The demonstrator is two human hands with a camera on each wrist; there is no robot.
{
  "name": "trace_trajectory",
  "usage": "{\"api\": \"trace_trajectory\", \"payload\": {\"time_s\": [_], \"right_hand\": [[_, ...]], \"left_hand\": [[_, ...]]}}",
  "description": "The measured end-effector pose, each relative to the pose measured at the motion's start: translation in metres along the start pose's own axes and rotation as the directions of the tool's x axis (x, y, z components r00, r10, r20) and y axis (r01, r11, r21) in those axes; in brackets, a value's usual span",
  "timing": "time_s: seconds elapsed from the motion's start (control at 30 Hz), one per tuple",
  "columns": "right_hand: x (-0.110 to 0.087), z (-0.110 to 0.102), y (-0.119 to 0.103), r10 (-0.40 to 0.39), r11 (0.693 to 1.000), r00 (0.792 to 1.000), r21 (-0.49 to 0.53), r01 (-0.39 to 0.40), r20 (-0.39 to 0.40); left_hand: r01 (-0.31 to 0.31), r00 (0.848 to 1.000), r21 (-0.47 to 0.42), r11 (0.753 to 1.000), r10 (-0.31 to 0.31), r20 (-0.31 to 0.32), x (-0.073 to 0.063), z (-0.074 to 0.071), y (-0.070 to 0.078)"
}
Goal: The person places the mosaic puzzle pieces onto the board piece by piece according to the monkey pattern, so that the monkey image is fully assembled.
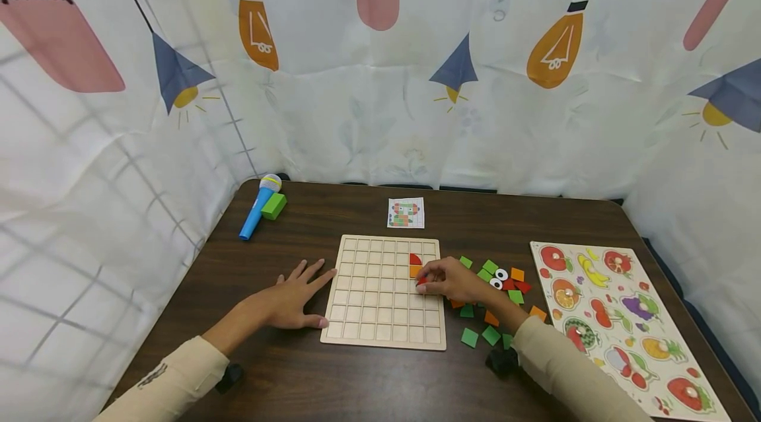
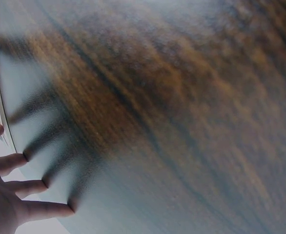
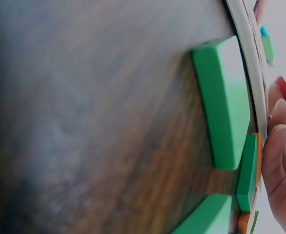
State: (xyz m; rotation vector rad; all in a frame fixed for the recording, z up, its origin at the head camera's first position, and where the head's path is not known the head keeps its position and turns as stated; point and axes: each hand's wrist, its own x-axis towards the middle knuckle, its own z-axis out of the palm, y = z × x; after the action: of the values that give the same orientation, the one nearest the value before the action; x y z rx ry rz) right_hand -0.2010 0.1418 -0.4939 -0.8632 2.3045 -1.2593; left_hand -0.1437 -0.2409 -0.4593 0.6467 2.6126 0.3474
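A pale wooden grid board [image 1: 380, 303] lies on the dark table. In two of its upper right cells sit a red quarter-round piece [image 1: 415, 259] and an orange piece [image 1: 415, 271]. My right hand [image 1: 452, 280] pinches a small red piece [image 1: 421, 281] over the cell just below the orange one; the red piece [image 3: 282, 88] also shows at the fingertips in the right wrist view. My left hand [image 1: 291, 300] is spread, with thumb and index fingertip at the board's left edge and the other fingertips on the table [image 2: 182, 122].
Loose green tiles [image 1: 470, 337], orange tiles [image 1: 538, 313] and white rings [image 1: 501, 274] lie right of the board. A fruit puzzle board [image 1: 630, 336] is at far right. Behind stand a pattern card [image 1: 406, 213], a blue toy microphone [image 1: 255, 214] and a green block [image 1: 274, 206].
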Motion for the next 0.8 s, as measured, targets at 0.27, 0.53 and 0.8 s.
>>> {"api": "trace_trajectory", "payload": {"time_s": [0.27, 0.53, 0.8], "right_hand": [[-0.001, 0.0, -0.006, 0.021, 0.999, 0.999, -0.05, -0.022, -0.025], [0.003, 0.003, -0.009, 0.016, 0.992, 0.997, -0.124, -0.026, -0.075], [0.001, 0.005, -0.016, 0.064, 0.978, 0.993, -0.193, -0.082, -0.101]], "left_hand": [[-0.005, 1.0, 0.001, 1.0, 0.005, 0.002, -0.001, -0.001, 0.002], [-0.005, 1.0, 0.009, 1.0, 0.005, 0.004, -0.001, 0.0, 0.001], [0.004, 1.0, 0.001, 1.0, -0.004, 0.012, -0.001, -0.001, 0.002]]}}
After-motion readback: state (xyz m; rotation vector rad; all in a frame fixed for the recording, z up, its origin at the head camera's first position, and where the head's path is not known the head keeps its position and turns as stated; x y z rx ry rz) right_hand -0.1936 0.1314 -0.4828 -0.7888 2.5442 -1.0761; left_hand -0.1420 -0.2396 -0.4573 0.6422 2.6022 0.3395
